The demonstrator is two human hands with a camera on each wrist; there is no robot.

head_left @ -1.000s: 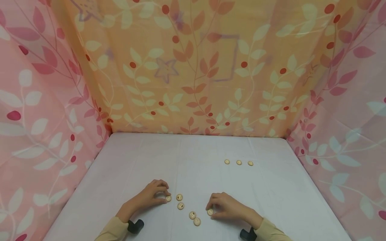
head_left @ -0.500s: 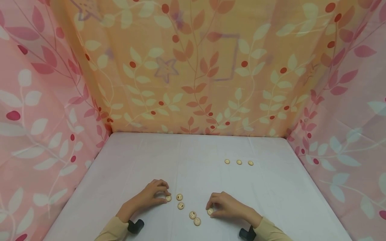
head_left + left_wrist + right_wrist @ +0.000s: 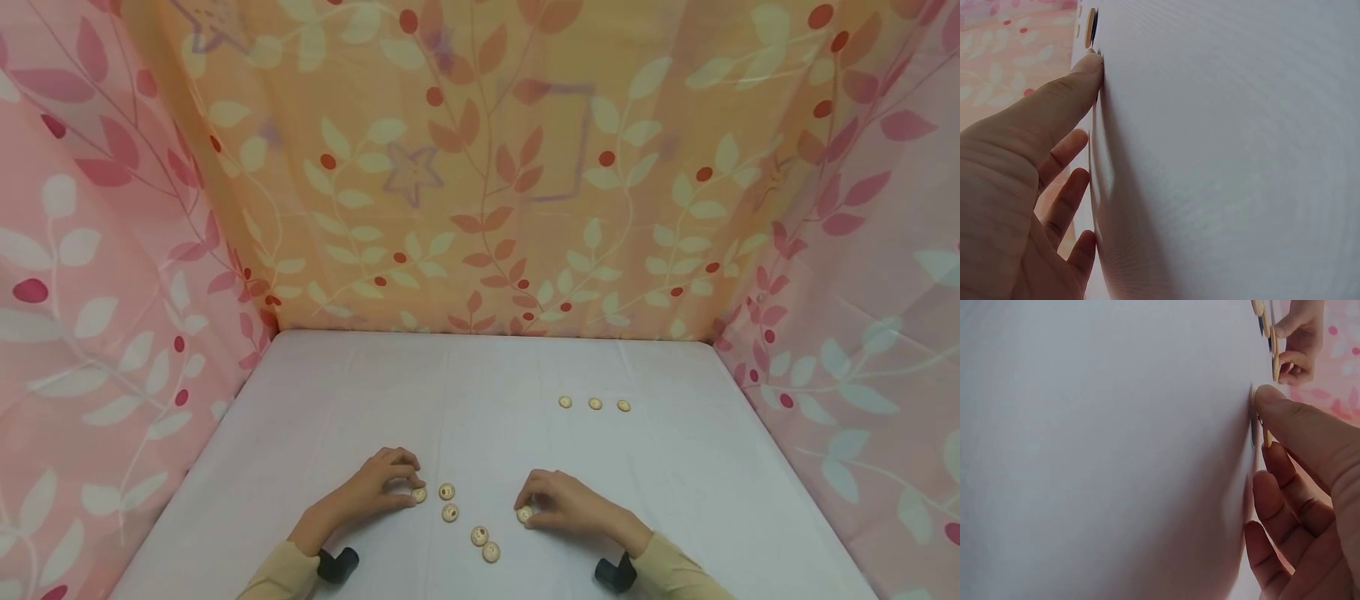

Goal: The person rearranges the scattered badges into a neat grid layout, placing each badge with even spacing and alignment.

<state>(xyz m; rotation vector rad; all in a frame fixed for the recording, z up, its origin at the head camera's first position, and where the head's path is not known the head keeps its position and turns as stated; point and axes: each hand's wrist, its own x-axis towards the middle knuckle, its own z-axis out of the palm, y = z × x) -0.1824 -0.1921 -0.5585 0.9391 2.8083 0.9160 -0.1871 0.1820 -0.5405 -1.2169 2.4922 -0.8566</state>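
My left hand (image 3: 378,483) has its thumb and forefinger at opposite edges of a small round wooden disc (image 3: 419,496) on the white table. In the left wrist view the thumb covers most of that spot. My right hand (image 3: 566,504) pinches another wooden disc (image 3: 524,515) between thumb and forefinger; its edge (image 3: 1267,438) shows below the thumb in the right wrist view, close to the table surface. Between the hands lie two pairs of similar discs with dark markings, among them an upper disc (image 3: 447,492) and a lower disc (image 3: 491,552).
Three more discs form a spaced row toward the back right, with a middle disc (image 3: 595,404). The white table (image 3: 360,392) is enclosed by a yellow patterned curtain (image 3: 465,167) behind and pink ones at the sides. A dark wrist camera (image 3: 339,565) sits under the left wrist.
My right hand has slid its disc a little way toward the back of the table. The left hand and the other discs stay where they were.
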